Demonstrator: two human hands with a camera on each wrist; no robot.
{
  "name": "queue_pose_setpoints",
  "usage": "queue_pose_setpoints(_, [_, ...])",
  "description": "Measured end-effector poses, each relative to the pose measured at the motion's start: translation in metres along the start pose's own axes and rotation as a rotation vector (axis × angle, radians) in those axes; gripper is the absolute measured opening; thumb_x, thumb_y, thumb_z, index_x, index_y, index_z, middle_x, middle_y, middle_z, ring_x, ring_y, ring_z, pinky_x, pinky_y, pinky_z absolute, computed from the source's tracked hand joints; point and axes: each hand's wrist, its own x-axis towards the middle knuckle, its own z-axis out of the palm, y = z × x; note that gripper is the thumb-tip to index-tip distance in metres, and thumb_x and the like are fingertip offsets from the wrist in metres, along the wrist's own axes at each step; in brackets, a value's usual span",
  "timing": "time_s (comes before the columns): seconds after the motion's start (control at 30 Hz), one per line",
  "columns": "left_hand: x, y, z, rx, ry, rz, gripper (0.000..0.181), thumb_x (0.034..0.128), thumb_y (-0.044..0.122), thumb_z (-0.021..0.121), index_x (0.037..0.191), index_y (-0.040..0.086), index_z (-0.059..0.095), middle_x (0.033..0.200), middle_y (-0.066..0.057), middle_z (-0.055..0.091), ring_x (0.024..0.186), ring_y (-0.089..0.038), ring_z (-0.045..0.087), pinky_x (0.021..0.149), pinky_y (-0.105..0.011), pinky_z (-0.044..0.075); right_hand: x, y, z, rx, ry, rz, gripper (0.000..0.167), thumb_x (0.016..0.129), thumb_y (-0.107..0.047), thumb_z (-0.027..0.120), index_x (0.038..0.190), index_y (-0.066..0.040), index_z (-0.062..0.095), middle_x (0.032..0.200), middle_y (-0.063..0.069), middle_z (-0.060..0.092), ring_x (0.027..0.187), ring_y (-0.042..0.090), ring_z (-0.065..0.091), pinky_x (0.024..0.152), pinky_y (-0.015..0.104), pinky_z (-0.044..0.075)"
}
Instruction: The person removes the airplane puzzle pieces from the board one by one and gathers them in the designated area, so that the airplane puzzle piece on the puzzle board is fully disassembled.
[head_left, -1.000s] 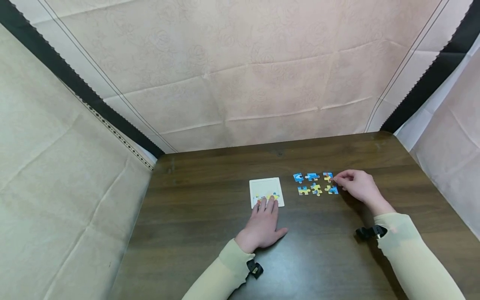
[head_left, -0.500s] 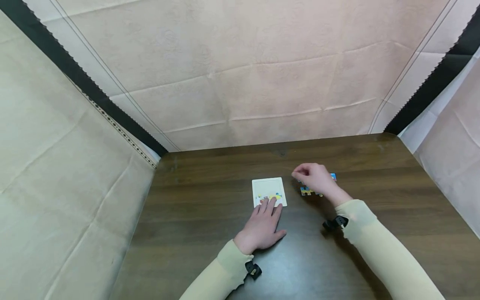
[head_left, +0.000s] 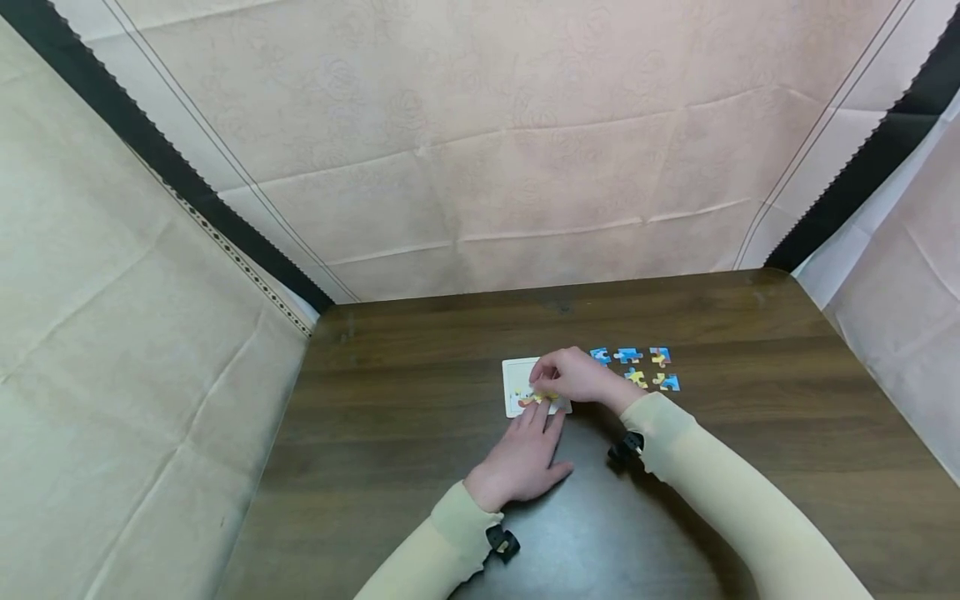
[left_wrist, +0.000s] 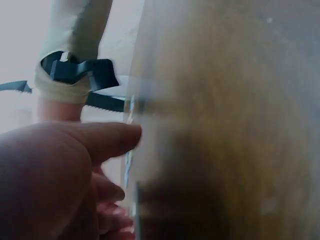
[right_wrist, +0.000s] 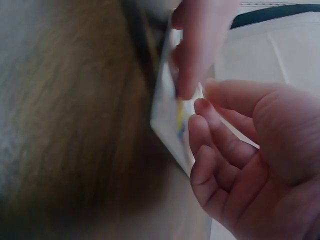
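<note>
My left hand (head_left: 522,457) lies flat with spread fingers, its fingertips on the lower edge of a white puzzle tray (head_left: 513,377). A strip of yellow and blue picture (right_wrist: 181,120) runs along the tray's lower part. Over the tray's right side is my right hand (head_left: 573,377), thumb and index finger pinched together. A thin pale edge at those fingertips (right_wrist: 204,106) in the right wrist view looks like a puzzle piece, mostly hidden. In the left wrist view the left hand (left_wrist: 55,170) extends its thumb; most of the tray is out of sight.
Loose puzzle pieces lie right of the tray: blue ones (head_left: 627,356), a blue-yellow one (head_left: 660,357), a yellow one (head_left: 637,377) and another (head_left: 666,382). The right wrist may cover one more. Cloth (head_left: 487,167) hangs behind the brown table (head_left: 420,350).
My right hand has moved left from the right end of the loose pieces, across them, to the tray. The left hand has stayed at the tray's lower edge.
</note>
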Motion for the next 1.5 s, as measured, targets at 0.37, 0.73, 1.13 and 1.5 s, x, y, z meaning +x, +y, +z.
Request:
queue_pose_setpoints(0.37, [-0.025, -0.038, -0.013, -0.044, 0.017, 0.067, 0.077, 0.1081, 0.044, 0.062, 0.163, -0.003, 0.037, 0.17, -0.018, 0.035, 0.157, -0.031, 0.033, 0.126, -0.039, 0.029, 0.008, -0.002, 0.003, -0.073, -0.077, 0.051, 0.005, 0.1, -0.019, 0.078, 0.105, -0.018, 0.079, 0.075, -0.004, 0.065, 0.066, 0.015, 0.058, 0.063, 0.032, 0.05])
queue_pose_setpoints(0.73, [-0.036, -0.049, -0.004, 0.014, 0.002, 0.109, 0.08, 0.1077, 0.049, 0.06, 0.165, -0.001, 0.035, 0.174, -0.016, 0.027, 0.158, -0.032, 0.031, 0.125, -0.04, 0.032, 0.013, -0.014, 0.006, -0.125, -0.122, -0.02, 0.012, 0.098, -0.015, 0.079, 0.11, -0.016, 0.08, 0.082, -0.008, 0.066, 0.075, 0.013, 0.059, 0.072, 0.032, 0.053])
queue_pose_setpoints(1.13, [-0.028, -0.032, -0.005, 0.076, -0.027, 0.05, 0.086, 0.1045, 0.063, 0.056, 0.168, 0.009, 0.035, 0.176, -0.003, 0.026, 0.153, -0.035, 0.034, 0.116, -0.051, 0.041, 0.023, -0.022, 0.006, -0.161, -0.187, -0.051, 0.017, 0.099, -0.014, 0.079, 0.116, -0.015, 0.078, 0.079, -0.007, 0.066, 0.069, 0.011, 0.056, 0.067, 0.03, 0.049])
queue_pose_setpoints(1.5, [-0.028, -0.03, -0.002, 0.052, -0.02, 0.032, 0.086, 0.1048, 0.062, 0.057, 0.169, 0.009, 0.033, 0.176, -0.003, 0.026, 0.154, -0.035, 0.033, 0.116, -0.051, 0.04, 0.031, -0.025, 0.005, -0.13, -0.225, -0.031, 0.012, 0.096, -0.009, 0.079, 0.105, -0.014, 0.073, 0.091, -0.006, 0.069, 0.083, 0.014, 0.062, 0.077, 0.032, 0.055])
